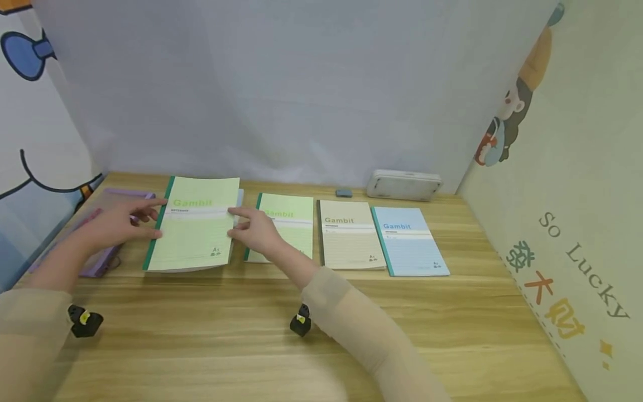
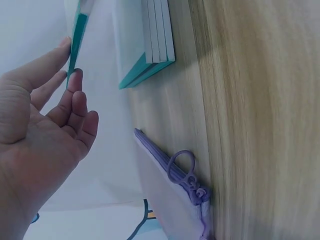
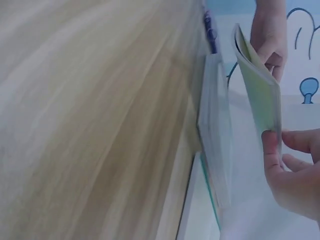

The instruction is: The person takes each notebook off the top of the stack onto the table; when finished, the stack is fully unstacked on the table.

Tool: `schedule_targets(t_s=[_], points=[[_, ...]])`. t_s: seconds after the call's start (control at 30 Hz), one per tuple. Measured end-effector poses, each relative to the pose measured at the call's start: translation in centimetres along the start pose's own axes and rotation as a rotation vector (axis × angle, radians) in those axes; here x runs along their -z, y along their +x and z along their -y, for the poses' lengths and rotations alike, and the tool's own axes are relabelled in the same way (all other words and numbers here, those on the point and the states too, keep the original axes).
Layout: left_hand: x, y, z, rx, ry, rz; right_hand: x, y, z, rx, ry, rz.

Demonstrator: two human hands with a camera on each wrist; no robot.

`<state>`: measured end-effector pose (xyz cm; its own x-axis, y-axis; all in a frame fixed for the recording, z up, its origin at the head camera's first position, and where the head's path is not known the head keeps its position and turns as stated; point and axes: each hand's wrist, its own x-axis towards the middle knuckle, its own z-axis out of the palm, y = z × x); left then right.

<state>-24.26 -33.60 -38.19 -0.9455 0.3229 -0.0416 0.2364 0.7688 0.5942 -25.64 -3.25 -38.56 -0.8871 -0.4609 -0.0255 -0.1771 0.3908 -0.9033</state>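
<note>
Head: green notebook (image 1: 193,229) between left fingers (image 1: 153,202) and right fingers (image 1: 242,211)

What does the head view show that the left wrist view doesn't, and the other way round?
Only the head view: the right hand, the flat green notebook, beige notebook and blue notebook in a row, plus the white case and small grey block behind them.

Only the left wrist view: page edges of the stacked notebooks beneath the held notebook.

Both: the left hand pinching the held notebook's spine side, the purple-edged pouch and the wooden table.
</note>
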Motion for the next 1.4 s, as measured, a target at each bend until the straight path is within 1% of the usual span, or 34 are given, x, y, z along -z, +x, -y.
schedule_targets(t_s=[0.07, 0.17, 0.27, 0.4, 0.5, 0.67, 0.8, 0.93, 0.97, 1.03, 1.1, 1.23, 1.33, 1.4], points=[[0.1, -0.4, -0.3, -0.009, 0.016, -0.012, 0.2, -0.3, 0.2, -0.015, 0.047, -0.016], [0.1, -1.1, -0.7, -0.016, 0.024, -0.034, 0.4, -0.9, 0.5, -0.040, 0.103, -0.008], [-0.1, -2.0, -1.2, -0.033, -0.031, -0.053, 0.4, -1.6, 0.8, -0.031, 0.114, 0.024], [-0.4, -2.9, -1.7, -0.068, -0.135, -0.050, 0.2, -2.8, 1.0, 0.029, 0.062, 0.045], [-0.7, -3.5, -1.8, -0.086, -0.185, -0.024, 0.1, -3.8, 1.1, 0.063, 0.031, 0.060], [-1.4, -4.7, -1.9, -0.105, -0.177, -0.009, 0.4, -5.3, 0.7, 0.096, -0.002, 0.119], [-2.0, -5.6, -2.0, -0.125, -0.196, -0.006, 0.5, -6.1, -0.2, 0.109, -0.026, 0.177], [-2.6, -6.3, -2.0, -0.149, -0.193, 0.010, 0.2, -6.9, -0.9, 0.132, -0.018, 0.227], [-2.8, -6.5, -2.0, -0.153, -0.183, 0.012, 0.1, -7.0, -1.1, 0.142, -0.037, 0.236], [-3.2, -6.8, -1.9, -0.157, -0.178, 0.036, -0.3, -7.4, -1.3, 0.157, -0.080, 0.252], [-3.6, -7.2, -1.8, -0.155, -0.172, 0.059, -0.6, -7.6, -1.7, 0.154, -0.112, 0.271], [-4.3, -7.8, -1.6, -0.150, -0.169, 0.123, -1.4, -7.8, -2.3, 0.185, -0.268, 0.273], [-4.7, -8.1, -1.4, -0.177, -0.178, 0.167, -1.9, -7.9, -2.7, 0.218, -0.356, 0.267], [-5.0, -8.2, -1.2, -0.208, -0.190, 0.199, -2.2, -7.9, -2.9, 0.231, -0.373, 0.275]])
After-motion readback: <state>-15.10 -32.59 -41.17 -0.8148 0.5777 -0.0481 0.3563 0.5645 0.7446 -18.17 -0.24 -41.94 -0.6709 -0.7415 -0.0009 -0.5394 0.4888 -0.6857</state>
